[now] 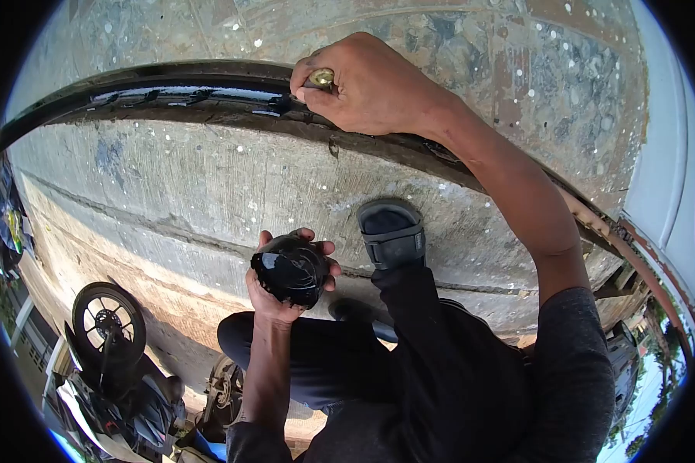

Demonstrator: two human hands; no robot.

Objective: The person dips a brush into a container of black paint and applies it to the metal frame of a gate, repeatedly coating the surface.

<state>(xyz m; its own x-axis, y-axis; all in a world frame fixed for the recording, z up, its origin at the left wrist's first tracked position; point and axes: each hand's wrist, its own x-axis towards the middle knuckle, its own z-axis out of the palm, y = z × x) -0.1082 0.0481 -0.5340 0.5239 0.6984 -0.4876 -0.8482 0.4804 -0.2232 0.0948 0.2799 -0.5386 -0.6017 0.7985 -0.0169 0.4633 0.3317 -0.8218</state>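
Note:
My left hand (266,297) cups a round container of glossy black paint (289,270) from below, its fingers wrapped around the sides. Up at the long metal rail (185,96), my right hand (367,85) is closed around a paintbrush (321,77). Only the brush's rounded, gold-coloured handle end shows; its bristles are hidden under the hand. Left of this hand the rail looks wet, black and shiny. On the far right it appears brown and uncoated.
Paint-spotted concrete (208,170) lies on the near side of the rail, with mottled paving (548,69) beyond. A sandalled foot (392,231) rests on the concrete below the right hand. At lower left stands a motorcycle (112,370). A white surface (668,139) borders the right.

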